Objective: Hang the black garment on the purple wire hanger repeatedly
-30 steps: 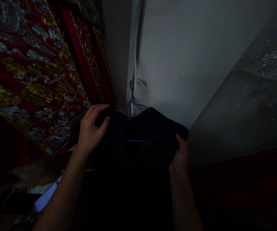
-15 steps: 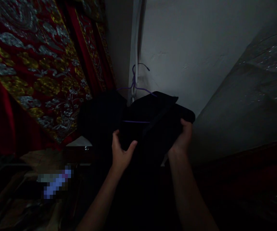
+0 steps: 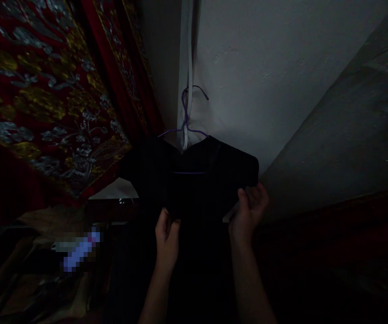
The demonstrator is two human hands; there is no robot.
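A dark short-sleeved shirt (image 3: 194, 202) hangs on a purple wire hanger (image 3: 186, 119), whose crossbar shows at the neck opening. My left hand (image 3: 167, 234) is at the shirt's front, thumb and fingers drawn together in a pinch on the dark cloth. Just below the sleeve end on the right is my right hand (image 3: 248, 213), its fingers loosely curled and the thumb apart from them. One fingertip meets the sleeve's lower edge. The dimness hides the shirt's folds and lower part.
A white cord or pipe (image 3: 190, 54) runs down the wall (image 3: 264, 81) behind the hanger. Red cloth with gold and silver embroidery (image 3: 55, 99) hangs at left. Clear plastic sheeting (image 3: 349, 135) covers the right side. A blurred blue-white item (image 3: 79, 254) lies lower left.
The shirt's collar and front, raised and gaping before, now lie flatter. My left hand has moved down and closed its fingers; my right hand has slid down from the shoulder to below the sleeve.
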